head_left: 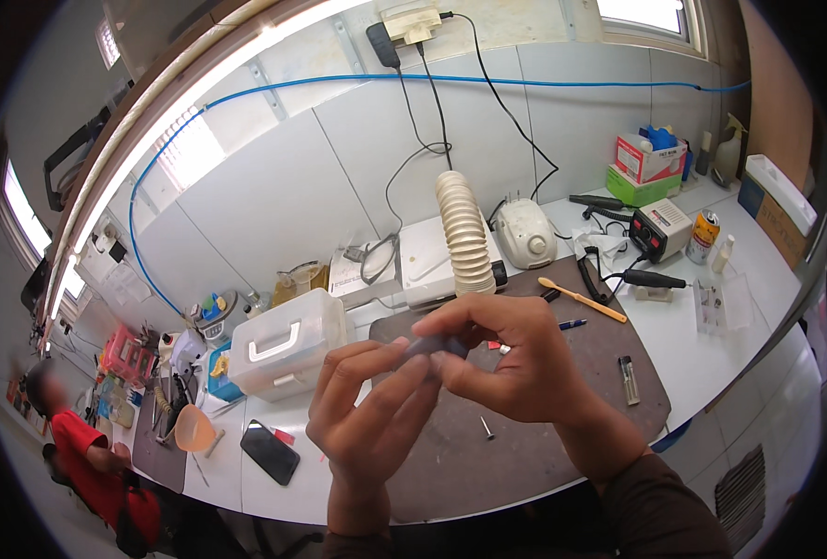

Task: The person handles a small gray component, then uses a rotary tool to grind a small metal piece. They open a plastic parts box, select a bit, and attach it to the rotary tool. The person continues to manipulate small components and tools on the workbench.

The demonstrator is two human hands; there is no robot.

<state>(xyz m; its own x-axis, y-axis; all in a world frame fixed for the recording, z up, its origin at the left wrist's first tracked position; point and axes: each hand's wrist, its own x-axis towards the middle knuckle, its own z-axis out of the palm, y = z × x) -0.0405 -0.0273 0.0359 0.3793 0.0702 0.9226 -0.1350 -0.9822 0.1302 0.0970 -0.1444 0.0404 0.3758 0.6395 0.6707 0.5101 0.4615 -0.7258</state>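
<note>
Above the brown mat, both my hands meet around a small bluish-grey piece. Fingers cover most of it, so its kind does not show. My left hand pinches it from the left between thumb and fingertips. From the right, the thumb and curled fingers of my right hand close on it. Below the hands, a small metal pin with a wide head lies on the mat. Just beyond my right hand are a blue pen and a brush with an orange-tan handle.
A ribbed hose rises behind the hands. Left are a clear plastic case and a black phone. Right are a small clear lighter-like object, a control box and a can. A person in red is far left.
</note>
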